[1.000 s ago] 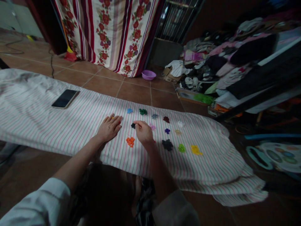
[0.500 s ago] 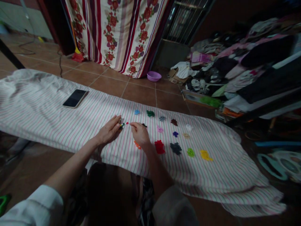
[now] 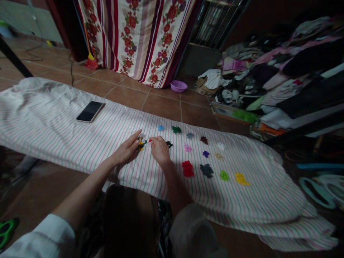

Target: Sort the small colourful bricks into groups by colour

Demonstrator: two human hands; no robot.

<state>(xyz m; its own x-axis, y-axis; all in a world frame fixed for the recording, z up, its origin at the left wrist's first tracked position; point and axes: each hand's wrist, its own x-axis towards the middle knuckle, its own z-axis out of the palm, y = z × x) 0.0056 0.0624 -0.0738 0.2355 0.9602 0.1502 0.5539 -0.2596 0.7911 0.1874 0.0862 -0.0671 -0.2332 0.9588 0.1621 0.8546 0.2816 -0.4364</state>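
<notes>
On the striped cloth, a small mixed pile of tiny black, yellow, white and green pieces (image 3: 141, 144) lies between my hands. My left hand (image 3: 125, 149) rests at the left side of this pile, fingers stretched out and holding nothing that I can see. Thumb and forefinger of my right hand (image 3: 160, 149) pinch at a tiny red piece (image 3: 149, 141) just right of the pile. Close behind the right hand is a black heap (image 3: 168, 144). To its right lie sorted heaps, among them red (image 3: 187, 168), pink (image 3: 187, 147) and dark green (image 3: 176, 129). The pieces' exact kind is too small to tell.
More heaps, dark grey (image 3: 206, 170), lime green (image 3: 224, 175) and yellow (image 3: 242, 178), sit farther right. A phone (image 3: 90, 111) lies on the cloth at left. Beyond the cloth's far edge, a purple basin (image 3: 178, 86) stands on the tiled floor near piled clothes (image 3: 239, 68).
The view has shifted a little. My right fingertips have moved left onto the red piece. My left hand has drawn back slightly, baring more of the mixed pile. My right arm now hides the orange heap.
</notes>
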